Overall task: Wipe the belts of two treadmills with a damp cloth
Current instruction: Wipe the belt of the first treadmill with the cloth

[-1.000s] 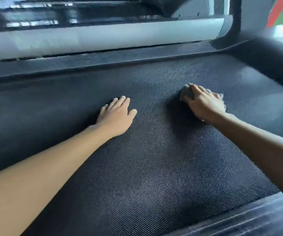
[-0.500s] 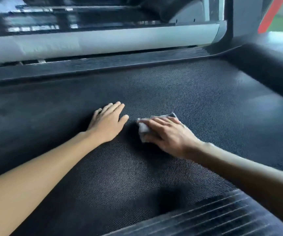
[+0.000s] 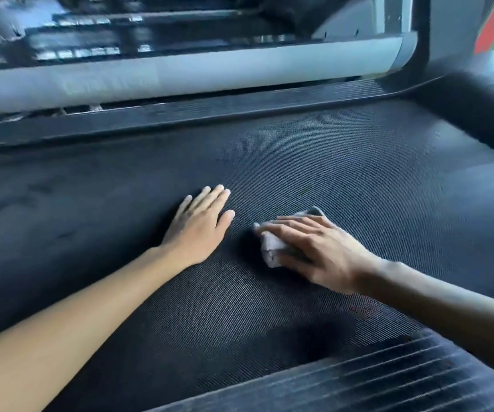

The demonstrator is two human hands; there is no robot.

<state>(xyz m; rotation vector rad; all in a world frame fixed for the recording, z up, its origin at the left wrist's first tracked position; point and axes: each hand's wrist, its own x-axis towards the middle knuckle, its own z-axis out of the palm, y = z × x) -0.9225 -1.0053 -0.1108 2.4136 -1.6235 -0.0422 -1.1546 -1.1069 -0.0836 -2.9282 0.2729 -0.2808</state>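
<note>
The black textured treadmill belt [image 3: 373,173] fills most of the view. My left hand [image 3: 201,227] lies flat on it near the middle, fingers straight and together, palm down. Just to its right, my right hand [image 3: 326,254] presses a small bunched grey cloth [image 3: 269,248] onto the belt with outstretched fingers. Most of the cloth is hidden under that hand; only its left end and a far corner show. The two hands are a short gap apart and do not touch.
A ribbed black side rail [image 3: 240,110] runs along the belt's far edge, with a silver frame bar [image 3: 210,69] of the neighbouring machine behind it. Another ribbed rail [image 3: 388,379] borders the near edge at the bottom right. A raised black cover [image 3: 477,108] sits at the right end.
My right hand has swept the cloth leftward across the belt, from the right side to just beside my left hand. My left hand has stayed flat in place.
</note>
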